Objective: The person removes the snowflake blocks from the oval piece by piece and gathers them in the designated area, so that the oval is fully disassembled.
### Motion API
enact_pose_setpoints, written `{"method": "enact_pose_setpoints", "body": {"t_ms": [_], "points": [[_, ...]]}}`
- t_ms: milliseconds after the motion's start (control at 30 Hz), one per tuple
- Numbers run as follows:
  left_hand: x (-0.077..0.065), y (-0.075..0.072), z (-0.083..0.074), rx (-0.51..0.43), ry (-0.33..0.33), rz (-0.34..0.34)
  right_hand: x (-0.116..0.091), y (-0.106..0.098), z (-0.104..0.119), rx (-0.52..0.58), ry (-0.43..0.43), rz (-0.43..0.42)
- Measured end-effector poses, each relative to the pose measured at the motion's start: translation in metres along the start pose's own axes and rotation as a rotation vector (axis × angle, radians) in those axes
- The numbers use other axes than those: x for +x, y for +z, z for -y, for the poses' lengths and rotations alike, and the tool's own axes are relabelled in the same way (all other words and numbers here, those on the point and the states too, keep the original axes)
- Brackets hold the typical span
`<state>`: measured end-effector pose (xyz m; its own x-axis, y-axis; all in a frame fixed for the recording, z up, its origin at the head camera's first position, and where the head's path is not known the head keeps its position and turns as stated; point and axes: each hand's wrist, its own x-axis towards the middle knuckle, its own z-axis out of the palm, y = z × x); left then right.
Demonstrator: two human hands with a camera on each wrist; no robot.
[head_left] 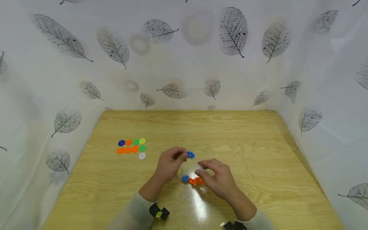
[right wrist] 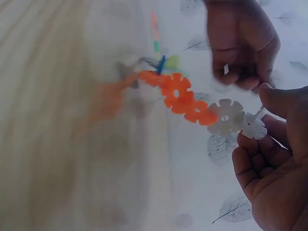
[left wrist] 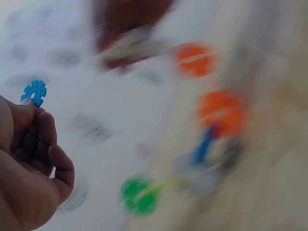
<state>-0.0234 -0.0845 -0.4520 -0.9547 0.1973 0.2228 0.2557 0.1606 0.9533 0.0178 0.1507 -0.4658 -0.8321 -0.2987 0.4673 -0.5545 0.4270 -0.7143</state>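
Between thumb and fingertips, my left hand (head_left: 169,164) pinches a blue notched flower disc (head_left: 190,155), which the left wrist view shows standing up from the fingers. My right hand (head_left: 219,180) pinches a white flower disc (right wrist: 253,127) at one end of a chain of linked discs. From there the chain runs through another white disc (right wrist: 225,118) and orange discs (head_left: 196,181) to a blue disc (head_left: 185,179). A green disc (left wrist: 138,195) hangs farther along, blurred in the left wrist view. The two hands are close together, apart from each other, with the chain below them.
Loose discs lie in rows on the wooden table (head_left: 244,134) at the left: a dark blue disc (head_left: 121,143), several orange discs (head_left: 127,150), green ones (head_left: 142,148), a yellow disc (head_left: 142,141) and a white disc (head_left: 142,156). Leaf-printed cloth (head_left: 178,70) surrounds the table's back and sides.
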Motion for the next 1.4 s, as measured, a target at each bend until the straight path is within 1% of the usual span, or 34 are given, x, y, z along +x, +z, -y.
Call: {"method": "enact_pose_setpoints", "body": {"t_ms": [67, 100, 133, 200, 267, 333, 400, 467, 600, 700, 800, 867, 933, 1000, 1167, 1400], "points": [[0.003, -0.017, -0.001, -0.036, -0.059, -0.079, -0.006, -0.001, -0.003, -0.037, 0.029, -0.004], [0.005, -0.027, -0.001, -0.043, -0.093, -0.105, -0.009, -0.002, -0.006, -0.053, 0.046, -0.010], [0.006, -0.036, -0.001, -0.025, -0.115, -0.113, -0.012, -0.003, -0.007, -0.061, 0.063, -0.019], [0.005, -0.052, 0.003, 0.029, -0.173, -0.088, -0.016, -0.005, -0.011, -0.062, 0.086, -0.033], [0.000, -0.064, 0.010, 0.085, -0.237, -0.059, -0.016, -0.007, -0.012, -0.048, 0.094, -0.042], [-0.006, -0.074, 0.018, 0.130, -0.289, -0.076, -0.014, -0.008, -0.012, -0.027, 0.092, -0.035], [-0.013, -0.084, 0.025, 0.174, -0.316, -0.113, -0.012, -0.008, -0.012, -0.013, 0.089, -0.028], [-0.018, -0.095, 0.033, 0.231, -0.324, -0.145, -0.010, -0.008, -0.011, -0.003, 0.090, -0.024], [-0.026, -0.116, 0.045, 0.343, -0.357, -0.173, -0.010, -0.006, -0.010, -0.008, 0.093, -0.030], [-0.034, -0.131, 0.053, 0.402, -0.405, -0.198, -0.010, -0.006, -0.010, -0.010, 0.089, -0.038], [-0.041, -0.144, 0.059, 0.427, -0.468, -0.225, -0.010, -0.006, -0.010, -0.002, 0.078, -0.042], [-0.045, -0.152, 0.062, 0.433, -0.513, -0.230, -0.009, -0.006, -0.009, 0.000, 0.069, -0.042], [-0.048, -0.157, 0.065, 0.442, -0.542, -0.229, -0.009, -0.006, -0.009, 0.004, 0.067, -0.040], [-0.049, -0.160, 0.066, 0.473, -0.547, -0.222, -0.009, -0.006, -0.008, 0.003, 0.068, -0.040], [-0.048, -0.164, 0.068, 0.556, -0.520, -0.235, -0.009, -0.006, -0.007, 0.010, 0.079, -0.035], [-0.046, -0.168, 0.068, 0.625, -0.549, -0.254, -0.008, -0.006, -0.007, 0.017, 0.058, -0.041]]}}
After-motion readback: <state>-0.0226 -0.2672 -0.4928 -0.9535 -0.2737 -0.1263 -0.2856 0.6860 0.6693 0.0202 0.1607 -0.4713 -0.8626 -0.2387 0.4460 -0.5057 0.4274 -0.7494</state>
